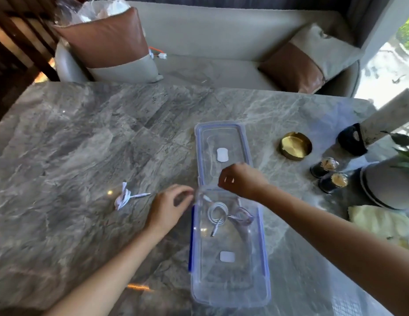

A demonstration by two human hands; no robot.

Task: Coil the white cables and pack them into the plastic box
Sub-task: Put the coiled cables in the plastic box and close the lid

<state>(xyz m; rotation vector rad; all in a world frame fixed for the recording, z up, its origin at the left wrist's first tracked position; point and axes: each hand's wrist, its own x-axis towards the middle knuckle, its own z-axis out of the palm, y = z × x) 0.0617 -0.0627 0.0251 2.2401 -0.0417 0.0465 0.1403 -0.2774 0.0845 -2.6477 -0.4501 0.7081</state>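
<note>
A clear plastic box (265, 265) with blue clips stands on the marble table in front of me. Inside its far half lie a coiled white cable (218, 215) and a second thin coiled cable (243, 216). The box's lid (244, 142) lies flat just beyond it. Another bundled white cable (124, 197) rests on the table to the left. My left hand (168, 209) hovers at the box's left far corner, fingers apart and holding nothing. My right hand (241, 180) hangs over the box's far edge, fingers curled; I cannot tell whether it holds anything.
A gold ashtray (295, 145), two small dark jars (324, 167), a grey vase (390, 185) and a yellow cloth (377, 221) crowd the table's right side. A sofa with cushions (107, 42) runs behind the table.
</note>
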